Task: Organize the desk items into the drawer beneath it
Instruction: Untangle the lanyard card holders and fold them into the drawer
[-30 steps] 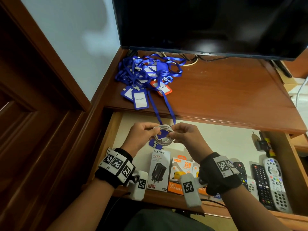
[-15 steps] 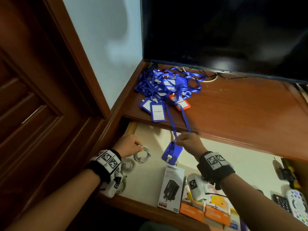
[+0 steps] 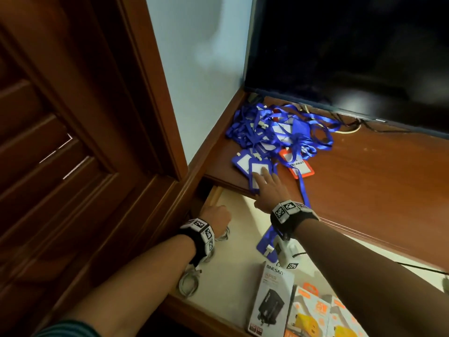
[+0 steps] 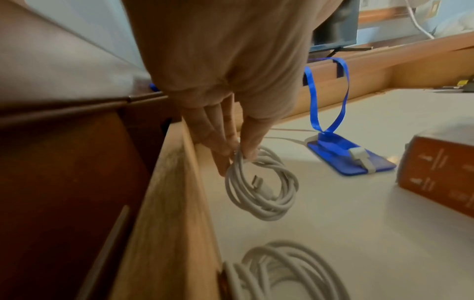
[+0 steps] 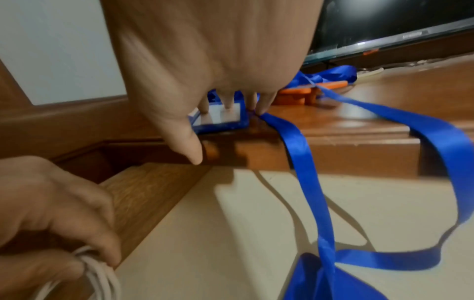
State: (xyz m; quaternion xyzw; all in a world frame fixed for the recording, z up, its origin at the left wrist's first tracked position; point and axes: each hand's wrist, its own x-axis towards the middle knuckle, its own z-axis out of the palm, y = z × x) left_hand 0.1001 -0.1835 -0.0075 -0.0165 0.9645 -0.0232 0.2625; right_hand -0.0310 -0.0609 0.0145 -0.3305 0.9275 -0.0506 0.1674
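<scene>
My left hand (image 3: 216, 220) is down in the open drawer (image 3: 243, 227) by its left wall. There it pinches a coiled white cable (image 4: 261, 182) between thumb and fingers (image 4: 225, 146), with the coil touching the drawer floor. My right hand (image 3: 267, 188) reaches onto the desk (image 3: 364, 178), its fingers straight and resting on a blue badge holder (image 5: 220, 117) at the desk's front edge. Behind that holder lies a tangled pile of blue lanyards (image 3: 274, 132) and an orange badge holder (image 3: 297, 166). One blue lanyard (image 5: 295, 146) hangs over the edge to a badge (image 4: 351, 156) in the drawer.
A second white cable coil (image 3: 189, 283) lies in the drawer near my left wrist. Charger boxes (image 3: 272, 305) sit at the drawer front. A dark TV (image 3: 352, 45) stands at the back of the desk. A wooden door panel (image 3: 60, 142) is close on the left.
Both hands held the cable coil a second ago. The left hand carried it down to the drawer's left side. The right hand let go and moved up onto the badge holder.
</scene>
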